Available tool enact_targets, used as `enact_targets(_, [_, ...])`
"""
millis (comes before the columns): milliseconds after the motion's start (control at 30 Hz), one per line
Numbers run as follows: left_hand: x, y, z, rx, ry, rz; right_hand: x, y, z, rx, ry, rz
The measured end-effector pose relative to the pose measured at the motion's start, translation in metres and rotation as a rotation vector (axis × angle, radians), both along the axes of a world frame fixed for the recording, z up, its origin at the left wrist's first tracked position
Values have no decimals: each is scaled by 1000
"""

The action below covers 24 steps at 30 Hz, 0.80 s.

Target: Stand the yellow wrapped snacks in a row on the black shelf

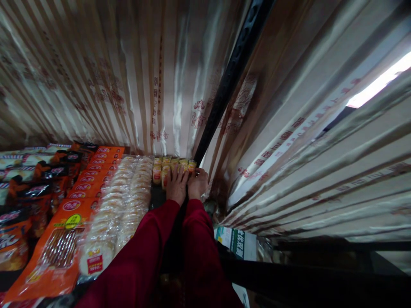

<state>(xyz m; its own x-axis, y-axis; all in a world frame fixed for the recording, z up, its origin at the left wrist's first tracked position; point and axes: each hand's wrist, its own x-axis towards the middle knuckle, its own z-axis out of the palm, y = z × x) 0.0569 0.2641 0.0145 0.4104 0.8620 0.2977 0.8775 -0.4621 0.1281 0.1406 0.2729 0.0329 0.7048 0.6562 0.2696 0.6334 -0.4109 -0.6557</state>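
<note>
Small yellow packets (157, 172) with red print stand in rows at the back of the dark shelf, against the curtain. My left hand (176, 185) lies over several of them, its fingers stretched forward and somewhat apart. Close beside it, my right hand (197, 183) has its fingers bent against the packet at the right end of the row, by a black post. Part of that packet is hidden by the fingers. Dark red sleeves cover both of my arms.
To the left stand two rows of round, clear-wrapped cakes (117, 201), orange snack bags (69, 214) and black-and-orange bags (38, 190). A black metal post (229, 81) slants up behind my hands. Pleated printed curtains (167, 85) enclose the shelf. A green-and-white package (237, 241) lies at right.
</note>
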Motion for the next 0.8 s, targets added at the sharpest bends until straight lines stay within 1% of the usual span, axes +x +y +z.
enact_targets(100, [1,1,-1,-1,1,9,-2,-3,3,-43,-32,-6])
enact_targets(233, [2,2,-4,-9,-4,6,-4,-10,9,-160,-21,81])
enact_targets(300, [2,3,-5,-14,-6,2,-6,-15,9,-194,-18,112])
enact_targets(367, [2,3,-7,-17,-14,-1,-9,-20,7,-173,-21,118])
enact_targets(433, [1,4,-8,-12,-25,-6,-12,-23,2,-111,-17,128])
enact_targets(567, [-1,4,-8,-6,-35,-15,-15,-23,-7,-7,24,199])
enact_targets(733, [0,1,-3,-29,-28,-4,-10,-20,-10,7,37,275])
enact_targets(800, [0,0,-2,-29,-29,6,-9,-20,-10,9,36,281])
